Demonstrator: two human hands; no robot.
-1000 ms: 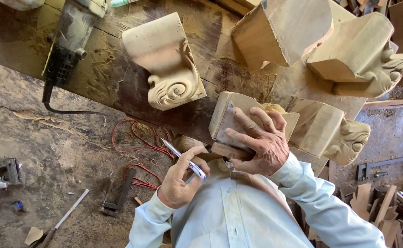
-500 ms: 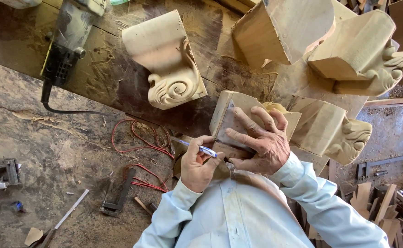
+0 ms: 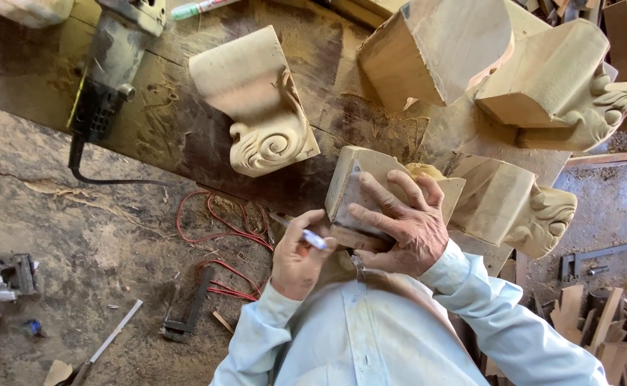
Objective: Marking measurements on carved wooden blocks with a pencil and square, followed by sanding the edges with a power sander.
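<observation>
A carved wooden block [image 3: 370,187] is held at the near edge of the counter [image 3: 185,136], propped on edge with its broad flat face turned toward the wearer and its long axis running from lower left to upper right, the carved end pointing away toward the other pieces. The right hand [image 3: 399,225] is spread flat over that face, fingers fanned open and pressing it down, thumb hooked under the lower edge. The left hand [image 3: 299,256] is closed around a pen [image 3: 300,232], whose tip is pointed toward the block's lower left corner; whether it touches the wood cannot be told. Just beyond the block, a finished scroll corbel [image 3: 260,107] is laid on the counter, and three more carved corbels [image 3: 520,204] are grouped to the right. An angle grinder [image 3: 113,64] is rested at the counter's upper left, its cord trailing down. Red wire [image 3: 217,236] is looped on the dusty floor [image 3: 77,271] below.
</observation>
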